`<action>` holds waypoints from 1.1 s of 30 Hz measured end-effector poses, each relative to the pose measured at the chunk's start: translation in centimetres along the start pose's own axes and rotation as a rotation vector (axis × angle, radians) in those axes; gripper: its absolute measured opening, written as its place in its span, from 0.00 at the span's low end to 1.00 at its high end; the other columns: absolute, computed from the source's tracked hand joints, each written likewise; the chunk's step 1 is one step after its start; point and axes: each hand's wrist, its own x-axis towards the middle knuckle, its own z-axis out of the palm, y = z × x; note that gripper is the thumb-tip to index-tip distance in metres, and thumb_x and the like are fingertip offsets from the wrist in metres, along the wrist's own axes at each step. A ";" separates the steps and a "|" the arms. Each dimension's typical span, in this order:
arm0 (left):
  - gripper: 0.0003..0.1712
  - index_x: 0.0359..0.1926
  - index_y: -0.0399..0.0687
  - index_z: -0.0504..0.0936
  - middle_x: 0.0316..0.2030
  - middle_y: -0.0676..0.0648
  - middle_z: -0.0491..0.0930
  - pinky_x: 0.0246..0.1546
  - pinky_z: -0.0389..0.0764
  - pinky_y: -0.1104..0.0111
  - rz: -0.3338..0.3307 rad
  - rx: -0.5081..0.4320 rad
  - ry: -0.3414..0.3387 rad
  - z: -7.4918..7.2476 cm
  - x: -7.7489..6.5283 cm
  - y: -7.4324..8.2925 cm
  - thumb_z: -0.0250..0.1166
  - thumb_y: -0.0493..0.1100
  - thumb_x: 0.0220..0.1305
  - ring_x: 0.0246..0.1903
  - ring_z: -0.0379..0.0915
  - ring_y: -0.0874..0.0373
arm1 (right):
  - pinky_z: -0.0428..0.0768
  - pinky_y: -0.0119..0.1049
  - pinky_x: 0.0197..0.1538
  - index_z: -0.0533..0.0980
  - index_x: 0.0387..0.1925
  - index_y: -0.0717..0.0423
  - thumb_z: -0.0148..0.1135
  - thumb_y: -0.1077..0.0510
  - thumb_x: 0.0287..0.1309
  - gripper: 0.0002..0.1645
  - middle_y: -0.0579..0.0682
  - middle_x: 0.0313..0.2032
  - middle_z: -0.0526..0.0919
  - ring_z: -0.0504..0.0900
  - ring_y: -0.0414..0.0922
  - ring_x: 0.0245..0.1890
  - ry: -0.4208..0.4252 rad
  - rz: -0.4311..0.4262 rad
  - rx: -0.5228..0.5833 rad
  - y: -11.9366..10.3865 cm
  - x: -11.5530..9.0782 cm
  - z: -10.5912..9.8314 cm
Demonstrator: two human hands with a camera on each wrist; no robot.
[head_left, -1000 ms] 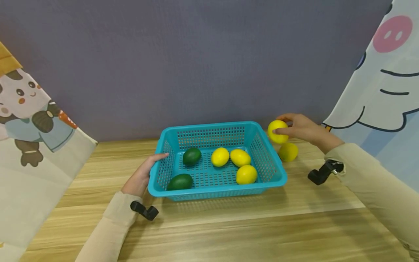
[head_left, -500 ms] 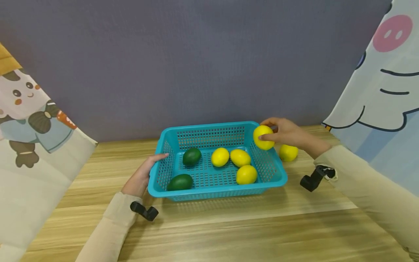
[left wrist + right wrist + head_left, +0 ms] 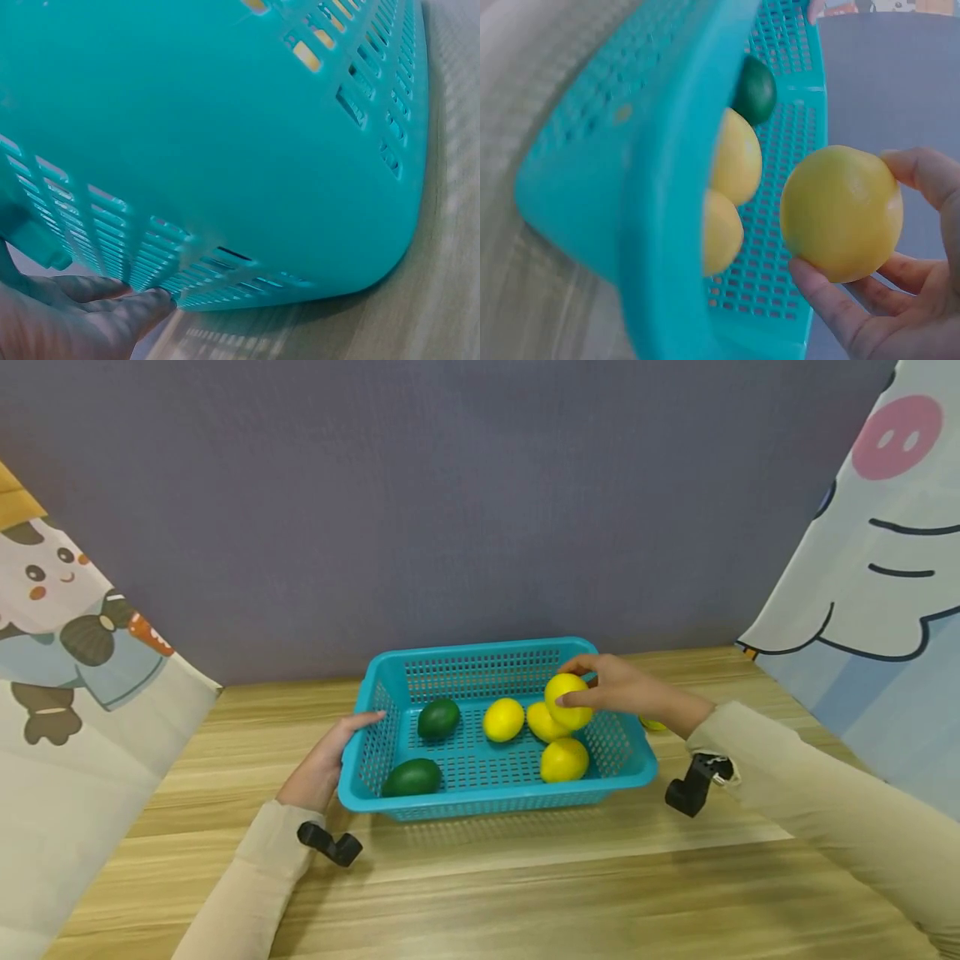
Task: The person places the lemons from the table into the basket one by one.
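Observation:
A turquoise perforated basket (image 3: 495, 797) stands on the wooden table. My left hand (image 3: 326, 764) grips its left rim, thumb over the edge, fingers (image 3: 142, 309) against the outer wall in the left wrist view. Above the right part of the basket, my right hand (image 3: 626, 685) holds a yellow lemon (image 3: 568, 702) between thumb and fingers; the right wrist view shows this lemon (image 3: 840, 214) apart from the basket floor. Beneath it lie a partly covered lemon (image 3: 540, 724), another lemon (image 3: 564, 762) and a third lemon (image 3: 503, 720). Two dark green avocado-like fruits (image 3: 412, 777) sit at the left.
Behind the basket's right wall, mostly hidden by my right forearm, one more yellow fruit (image 3: 654, 725) rests on the table (image 3: 495, 893). A grey panel (image 3: 480, 510) rises close behind the basket. Cartoon-printed cloths (image 3: 907, 527) hang at both sides.
My right hand has carried the lemon leftward and down, from beside the basket over its right wall to above the lemons inside. The left hand and basket have stayed in place.

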 end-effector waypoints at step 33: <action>0.38 0.72 0.44 0.44 0.55 0.40 0.65 0.47 0.77 0.59 -0.003 0.025 0.028 0.2 -0.1 0.1 0.47 0.50 0.68 0.47 0.72 0.51 | 0.79 0.36 0.41 0.68 0.59 0.59 0.67 0.48 0.52 0.36 0.53 0.56 0.73 0.75 0.45 0.45 -0.114 0.056 0.024 -3.7 2.2 7.5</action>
